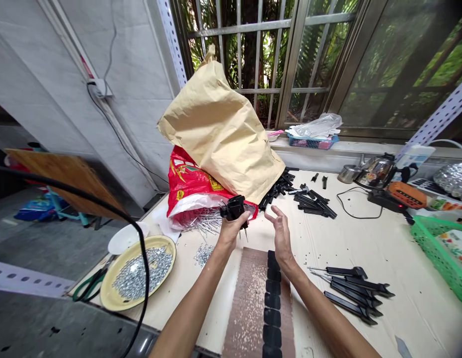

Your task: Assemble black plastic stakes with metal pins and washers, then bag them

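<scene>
My left grip (231, 229) is closed around a black plastic piece (234, 208). Thumb and fingers wrap low on it so its top stands clear, and what looks like a nail point pokes out beneath my fingers. My right grip (279, 233) is empty, fingers spread and loosely curled, just beside the piece but not touching it. Both hover just beyond the far end of the brown board (248, 303), which carries a row of black pieces (271, 298) along its right edge.

To do this well, I judge I should hold the piece steady and upright with the left, use only the right fingertips on it, and work low over the bench (395, 258) so nothing small drops far.

Loose nails (204, 224) lie beyond the board to its left, spilling from a red bag (190, 186). Long black parts (353, 291) lie to the right of the board.
</scene>
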